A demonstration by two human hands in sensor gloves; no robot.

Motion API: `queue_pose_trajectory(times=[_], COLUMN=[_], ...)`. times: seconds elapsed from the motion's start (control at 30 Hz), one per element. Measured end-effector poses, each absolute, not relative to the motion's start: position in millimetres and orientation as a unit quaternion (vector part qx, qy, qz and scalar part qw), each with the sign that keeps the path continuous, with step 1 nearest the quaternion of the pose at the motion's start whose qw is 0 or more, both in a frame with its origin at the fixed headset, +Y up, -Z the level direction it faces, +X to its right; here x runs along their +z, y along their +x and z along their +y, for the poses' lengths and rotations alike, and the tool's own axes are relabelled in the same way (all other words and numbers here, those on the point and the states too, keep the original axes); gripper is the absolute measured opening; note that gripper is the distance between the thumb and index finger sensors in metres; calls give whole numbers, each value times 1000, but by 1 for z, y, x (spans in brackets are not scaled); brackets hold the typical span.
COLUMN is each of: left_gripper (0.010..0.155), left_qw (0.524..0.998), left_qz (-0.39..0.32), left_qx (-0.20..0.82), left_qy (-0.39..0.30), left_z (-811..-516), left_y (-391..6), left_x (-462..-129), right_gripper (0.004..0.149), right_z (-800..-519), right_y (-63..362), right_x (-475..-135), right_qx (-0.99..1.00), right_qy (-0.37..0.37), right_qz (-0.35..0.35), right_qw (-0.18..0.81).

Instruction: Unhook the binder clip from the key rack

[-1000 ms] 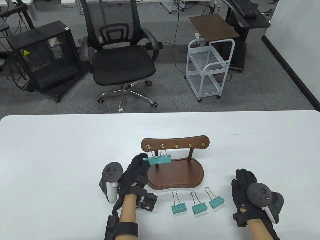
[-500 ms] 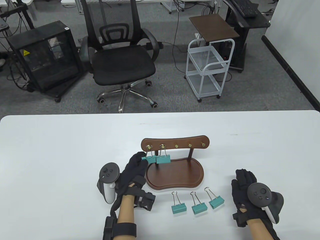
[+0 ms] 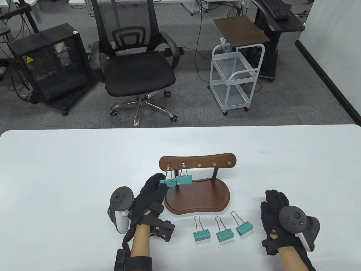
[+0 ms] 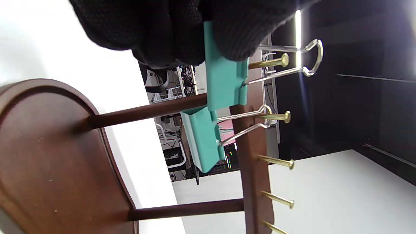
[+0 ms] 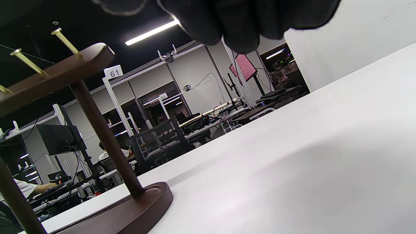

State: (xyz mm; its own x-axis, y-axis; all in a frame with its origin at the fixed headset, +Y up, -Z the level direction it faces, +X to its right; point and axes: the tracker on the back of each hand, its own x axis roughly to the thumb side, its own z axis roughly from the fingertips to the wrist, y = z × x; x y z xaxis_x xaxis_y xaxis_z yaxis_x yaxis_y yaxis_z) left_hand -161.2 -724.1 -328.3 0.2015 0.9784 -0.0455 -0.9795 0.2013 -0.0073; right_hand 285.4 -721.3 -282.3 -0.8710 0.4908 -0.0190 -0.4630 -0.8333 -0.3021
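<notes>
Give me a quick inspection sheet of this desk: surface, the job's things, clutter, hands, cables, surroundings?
Surface: white table.
Job's things: wooden key rack; held clip off its peg; hung clip on the second peg.
Clutter: three loose clips lie before the rack.
Hands: left hand grips the held clip; right hand rests on the table.
Cables: several on the floor.
Surroundings: office chair, white cart.

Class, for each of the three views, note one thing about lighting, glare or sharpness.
Table view: even light, sharp, soft shadows beneath the dark wooden key rack. Left wrist view: a ceiling strip light glares behind the wire handles of the teal binder clip. Right wrist view: the black-gloved right hand is a dark, blurred mass.
</notes>
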Motion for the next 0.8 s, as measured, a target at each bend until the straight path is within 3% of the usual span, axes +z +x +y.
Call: queue_pose_trajectory(times=[0.57,0.8], left_gripper=[56,53], left_qw=[795,853], left_qz=[5,24], left_qx=[606,522], left_qy=[-16,-13], left_z=[-722,-718], left_y=[-177,-176], left_x=[-284,-282], right_gripper=[60,60], right_z=[-719,-720], right_y=[281,280], right_x=[-281,-281], right_qx=[955,956], right_qy=[-40,-41], right_qz=[-151,-149], right_qw=[251,248])
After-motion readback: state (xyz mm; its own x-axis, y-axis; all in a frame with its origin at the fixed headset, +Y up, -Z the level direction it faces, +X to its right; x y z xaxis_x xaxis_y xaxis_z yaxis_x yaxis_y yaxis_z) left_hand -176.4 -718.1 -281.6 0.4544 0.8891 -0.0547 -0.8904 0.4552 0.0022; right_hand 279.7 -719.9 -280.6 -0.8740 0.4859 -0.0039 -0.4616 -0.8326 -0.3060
